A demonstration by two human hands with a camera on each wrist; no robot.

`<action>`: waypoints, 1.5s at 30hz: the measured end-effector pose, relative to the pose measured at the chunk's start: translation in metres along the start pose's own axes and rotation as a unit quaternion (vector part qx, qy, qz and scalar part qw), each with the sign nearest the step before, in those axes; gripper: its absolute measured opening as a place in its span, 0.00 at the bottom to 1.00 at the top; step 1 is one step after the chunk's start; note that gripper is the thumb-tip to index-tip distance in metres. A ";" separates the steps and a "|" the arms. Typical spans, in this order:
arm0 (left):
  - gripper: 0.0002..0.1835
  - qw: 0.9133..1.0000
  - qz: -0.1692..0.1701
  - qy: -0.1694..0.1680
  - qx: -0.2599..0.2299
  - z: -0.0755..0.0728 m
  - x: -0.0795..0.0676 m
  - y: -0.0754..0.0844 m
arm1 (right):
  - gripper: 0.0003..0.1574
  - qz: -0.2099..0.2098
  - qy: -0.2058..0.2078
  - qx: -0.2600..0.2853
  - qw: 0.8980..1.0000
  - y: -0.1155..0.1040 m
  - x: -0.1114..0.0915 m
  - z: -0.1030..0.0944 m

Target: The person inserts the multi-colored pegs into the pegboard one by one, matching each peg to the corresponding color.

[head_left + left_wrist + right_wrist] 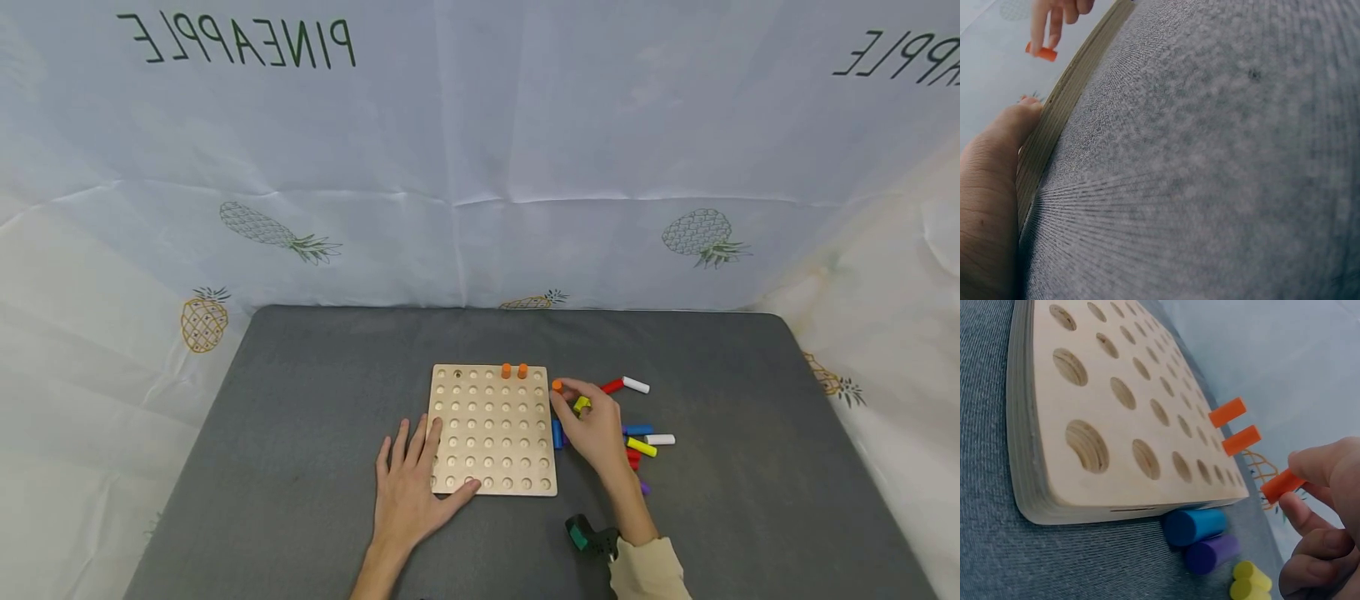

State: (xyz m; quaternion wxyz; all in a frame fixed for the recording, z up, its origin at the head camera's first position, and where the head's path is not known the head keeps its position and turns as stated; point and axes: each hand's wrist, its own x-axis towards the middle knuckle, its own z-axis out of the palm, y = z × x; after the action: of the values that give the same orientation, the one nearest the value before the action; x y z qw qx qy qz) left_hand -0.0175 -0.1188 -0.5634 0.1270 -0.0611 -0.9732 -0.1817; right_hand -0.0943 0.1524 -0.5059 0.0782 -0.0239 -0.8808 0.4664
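Note:
My right hand (pixel 596 429) pinches an orange peg (pixel 1281 485) between thumb and fingertip, held just beyond the right edge of the wooden pegboard (pixel 480 416). Two more orange pegs (pixel 1241 440) stand upright in holes of the board's far row, toward its right end. The other holes in view hold no pegs. My left hand (pixel 411 483) rests with fingers spread over the board's left edge, its thumb (pixel 1007 131) lying along the near edge. In the left wrist view the pinched orange peg also shows beyond the board's side.
Right of the board lie loose pegs: a blue peg (pixel 1194 526) and a purple peg (pixel 1212 553) by its edge, yellow pegs (pixel 1250 581), a red peg (pixel 612 386), white pegs (pixel 636 385). A black-and-green device (pixel 588 535) sits at the right wrist. Pineapple-print cloth (pixel 480 150) hangs behind the table.

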 end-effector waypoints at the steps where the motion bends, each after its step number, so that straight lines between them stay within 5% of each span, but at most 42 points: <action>1: 0.59 1.000 0.000 0.000 -0.001 0.000 0.000 0.000 | 0.16 0.002 -0.003 0.001 1.000 0.001 0.001 0.001; 25: 0.59 1.000 -0.003 -0.002 -0.001 -0.001 0.000 0.000 | 0.18 -0.028 -0.028 0.053 0.998 0.002 0.024 0.018; 45: 0.59 1.000 -0.003 -0.002 -0.002 -0.002 0.000 0.000 | 0.17 -0.036 -0.034 0.028 0.998 0.005 0.032 0.024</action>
State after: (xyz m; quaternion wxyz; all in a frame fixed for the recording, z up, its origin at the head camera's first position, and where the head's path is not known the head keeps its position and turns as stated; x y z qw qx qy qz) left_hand -0.0173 -0.1189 -0.5618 0.1247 -0.0589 -0.9732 -0.1840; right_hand -0.1298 0.1392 -0.5203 0.0661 0.0261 -0.8697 0.4884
